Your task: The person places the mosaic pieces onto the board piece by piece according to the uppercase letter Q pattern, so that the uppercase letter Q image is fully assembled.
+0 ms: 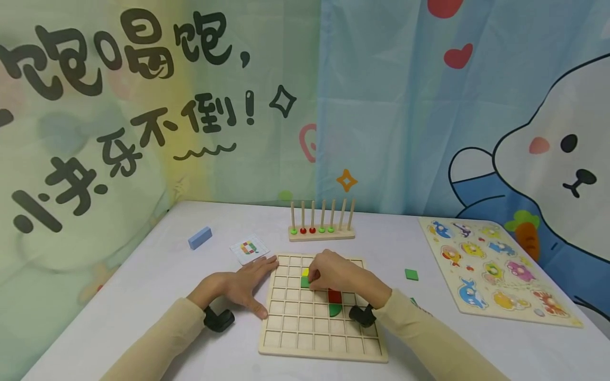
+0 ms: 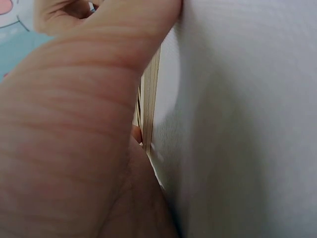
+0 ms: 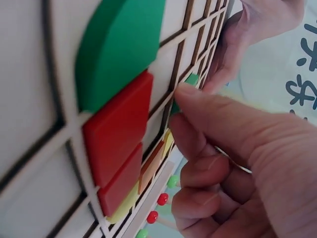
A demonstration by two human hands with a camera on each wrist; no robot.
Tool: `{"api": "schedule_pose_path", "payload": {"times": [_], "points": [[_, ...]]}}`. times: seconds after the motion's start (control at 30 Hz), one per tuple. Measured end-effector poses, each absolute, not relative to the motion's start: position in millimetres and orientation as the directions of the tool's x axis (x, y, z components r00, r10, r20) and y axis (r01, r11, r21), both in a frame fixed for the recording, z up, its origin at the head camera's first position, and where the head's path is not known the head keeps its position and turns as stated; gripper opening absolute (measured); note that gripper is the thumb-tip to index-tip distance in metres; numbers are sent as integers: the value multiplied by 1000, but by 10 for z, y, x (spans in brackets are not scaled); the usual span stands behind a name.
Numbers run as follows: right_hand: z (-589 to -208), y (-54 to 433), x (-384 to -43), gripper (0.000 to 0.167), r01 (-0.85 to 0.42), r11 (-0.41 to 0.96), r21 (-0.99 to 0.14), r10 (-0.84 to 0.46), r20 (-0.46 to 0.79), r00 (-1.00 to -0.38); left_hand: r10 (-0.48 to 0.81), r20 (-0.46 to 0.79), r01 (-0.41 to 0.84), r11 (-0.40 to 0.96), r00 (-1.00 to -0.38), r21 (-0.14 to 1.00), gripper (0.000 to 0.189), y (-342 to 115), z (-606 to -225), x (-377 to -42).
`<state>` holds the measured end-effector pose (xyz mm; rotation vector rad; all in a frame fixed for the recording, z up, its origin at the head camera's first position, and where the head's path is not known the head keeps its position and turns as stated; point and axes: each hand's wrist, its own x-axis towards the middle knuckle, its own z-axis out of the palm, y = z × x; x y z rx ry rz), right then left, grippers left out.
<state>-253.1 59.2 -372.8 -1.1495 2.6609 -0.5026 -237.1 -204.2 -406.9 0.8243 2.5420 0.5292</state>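
Observation:
In the head view, a wooden grid board (image 1: 286,338) lies on the table. My left hand (image 1: 245,286) is spread along its left edge, fingertips near the top corner and thumb at the side. My right hand (image 1: 335,272) is over the upper middle of the grid, where its thumb and index finger pinch a small green tile (image 3: 174,106), largely hidden by the fingers. Beside the fingertips lie another green tile (image 1: 305,282) and a yellow piece (image 1: 305,271). Red tiles (image 3: 119,129), a rounded green piece (image 3: 121,49) and an orange tile (image 3: 151,166) sit in the grid.
A pattern card (image 1: 249,249) and a blue block (image 1: 200,238) lie behind my left hand. A peg rack (image 1: 321,237) with red and green beads stands behind the board. To the right are a loose green tile (image 1: 411,274) and an animal puzzle board (image 1: 500,272).

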Motion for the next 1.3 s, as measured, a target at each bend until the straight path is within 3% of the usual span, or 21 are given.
{"api": "schedule_pose_path", "payload": {"times": [0.27,0.47,0.9,1.3], "points": [[-3729,591,-2532,7,-647,619,-445,-735,-37,-677,603,-278,443,765,-747,468,120,-2042,-4067,-2369],[-3744,637,-2537,2,-714,577,-397,-778,-3,-628,605,-273,446,763,-748,468,120,-2027,-4073,-2380],[-3749,765,-2503,19,-773,547,-321,-823,-35,-567,610,-256,467,763,-750,447,117,-2033,-4098,-2380],[-3799,1334,-2532,19,-698,638,-325,-714,90,-694,618,-246,472,752,-746,460,116,-2029,-4099,-2379]]}}
